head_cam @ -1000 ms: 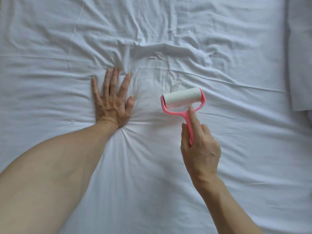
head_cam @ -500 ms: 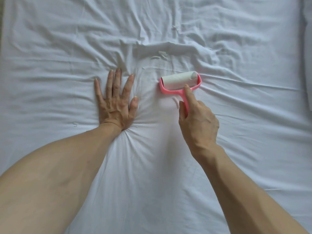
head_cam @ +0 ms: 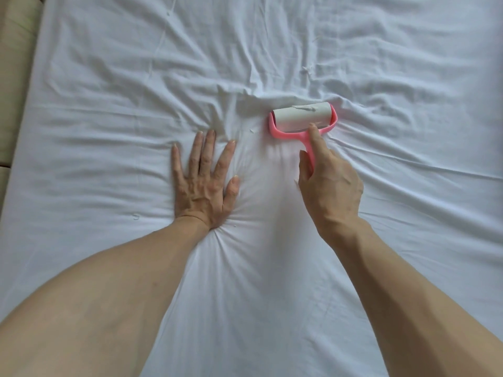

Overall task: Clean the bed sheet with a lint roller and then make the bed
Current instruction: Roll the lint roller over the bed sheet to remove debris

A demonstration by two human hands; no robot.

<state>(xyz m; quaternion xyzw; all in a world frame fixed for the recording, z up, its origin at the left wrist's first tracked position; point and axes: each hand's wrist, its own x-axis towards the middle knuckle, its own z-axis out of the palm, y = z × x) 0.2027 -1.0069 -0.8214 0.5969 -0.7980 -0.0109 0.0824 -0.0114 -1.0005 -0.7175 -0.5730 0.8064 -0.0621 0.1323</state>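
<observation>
Two bare hands at work on a bed

The left hand [head_cam: 205, 183] presses flat, fingers spread, on the wrinkled white bed sheet [head_cam: 109, 110]; beside it, the right hand [head_cam: 330, 186] grips the pink plastic lint roller [head_cam: 302, 119], its white roll on the sheet further up.

light: bright, soft, even | shdws: faint, in bed sheet [head_cam: 109, 104] creases + left of right hand [head_cam: 330, 191] | blur: slt smear below lint roller [head_cam: 302, 117] | edges: wide-angle bend, corners softer
</observation>
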